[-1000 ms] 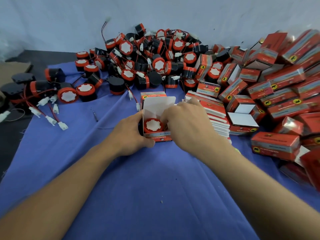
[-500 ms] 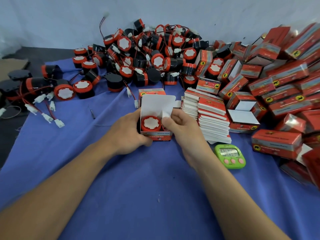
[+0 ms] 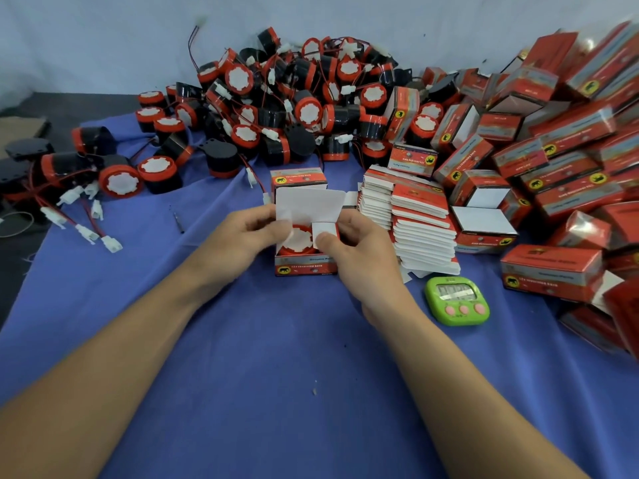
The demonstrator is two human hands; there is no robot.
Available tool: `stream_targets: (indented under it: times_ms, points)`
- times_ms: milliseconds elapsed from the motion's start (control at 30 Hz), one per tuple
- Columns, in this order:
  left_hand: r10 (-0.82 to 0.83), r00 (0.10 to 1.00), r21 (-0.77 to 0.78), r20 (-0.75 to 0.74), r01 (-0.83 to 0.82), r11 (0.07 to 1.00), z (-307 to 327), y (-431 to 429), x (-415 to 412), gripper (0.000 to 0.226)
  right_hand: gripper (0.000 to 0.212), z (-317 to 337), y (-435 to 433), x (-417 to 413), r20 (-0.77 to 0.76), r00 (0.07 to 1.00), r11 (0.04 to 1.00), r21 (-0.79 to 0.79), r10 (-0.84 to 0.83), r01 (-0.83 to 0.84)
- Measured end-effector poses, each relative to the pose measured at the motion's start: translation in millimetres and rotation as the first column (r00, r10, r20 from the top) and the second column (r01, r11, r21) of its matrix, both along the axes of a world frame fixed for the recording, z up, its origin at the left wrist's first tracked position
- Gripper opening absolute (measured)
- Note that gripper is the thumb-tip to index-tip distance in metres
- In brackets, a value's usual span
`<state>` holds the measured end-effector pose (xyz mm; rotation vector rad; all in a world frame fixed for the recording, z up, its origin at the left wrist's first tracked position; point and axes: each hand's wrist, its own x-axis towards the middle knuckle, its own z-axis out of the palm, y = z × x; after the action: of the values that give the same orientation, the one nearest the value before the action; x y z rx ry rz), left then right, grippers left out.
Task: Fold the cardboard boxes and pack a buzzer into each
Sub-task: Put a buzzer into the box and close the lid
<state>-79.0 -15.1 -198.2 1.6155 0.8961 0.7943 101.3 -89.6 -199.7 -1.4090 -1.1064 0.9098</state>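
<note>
A small red cardboard box (image 3: pixel 306 265) stands on the blue cloth in front of me, its white lid flap (image 3: pixel 311 204) raised. Inside it sits a red and black buzzer (image 3: pixel 299 240) with a white face. My left hand (image 3: pixel 242 233) holds the box's left side and folds the left side flap over the buzzer. My right hand (image 3: pixel 359 248) holds the right side, its thumb pressing the right side flap (image 3: pixel 325 229) down. A stack of flat unfolded boxes (image 3: pixel 411 216) lies just right of my right hand.
A big heap of wired buzzers (image 3: pixel 287 102) fills the back. Packed red boxes (image 3: pixel 560 143) pile up at the right. A second folded box (image 3: pixel 298 177) stands behind the open one. A green timer (image 3: pixel 457 299) lies near my right wrist.
My right hand drew back from the flat stack to the box's right side and pushed the side flap inward. My left hand shifted up onto the left flap. The timer came into sight.
</note>
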Motion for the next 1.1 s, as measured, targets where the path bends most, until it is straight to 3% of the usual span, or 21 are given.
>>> stream_targets:
  times_ms: [100,167,333,567,700,800,900,1000,1100]
  points:
    - [0.050,0.997,0.089,-0.065,-0.044,0.995,-8.6,-5.0,1.4,0.025,0.027,-0.4,-0.1,1.3,-0.002,1.000,1.000,0.027,-0.002,0.002]
    - [0.077,0.997,0.096,-0.020,-0.075,0.993,-8.7,-5.9,4.5,0.031,0.028,-0.2,0.3,2.5,-0.056,0.998,0.999,0.044,0.011,-0.008]
    - [0.164,0.974,0.013,0.153,-0.168,0.986,-2.4,-13.6,11.1,0.034,0.032,3.1,0.4,5.6,-0.191,0.977,0.995,0.041,0.096,-0.090]
    - [0.116,0.984,-0.069,0.134,-0.107,0.992,8.3,-15.8,10.9,0.040,0.028,7.0,5.2,20.8,-0.239,0.951,0.976,-0.053,0.194,-0.213]
    - [-0.009,0.999,-0.067,0.051,0.012,0.998,14.2,-11.5,0.7,0.041,0.046,8.6,1.6,26.2,-0.195,0.953,0.963,-0.089,0.232,-0.253]
    - [-0.079,0.997,-0.047,0.027,0.080,0.996,12.2,-9.2,-6.4,0.043,0.046,11.3,-4.4,29.3,-0.127,0.946,0.945,-0.102,0.297,-0.310]
    - [-0.143,0.987,0.077,-0.066,0.148,0.986,9.2,-9.1,-12.3,0.028,0.044,12.6,-11.3,31.1,0.024,0.927,0.923,-0.102,0.375,-0.371]
    - [-0.137,0.971,0.216,-0.197,0.179,0.960,5.5,-8.4,-16.3,0.037,0.055,13.2,-17.1,28.2,0.088,0.944,0.947,-0.094,0.317,-0.309]
    - [-0.066,0.968,0.335,-0.242,0.147,0.930,3.9,-10.2,-14.3,0.041,0.054,14.1,-18.2,23.3,0.150,0.954,0.965,-0.069,0.259,-0.251]
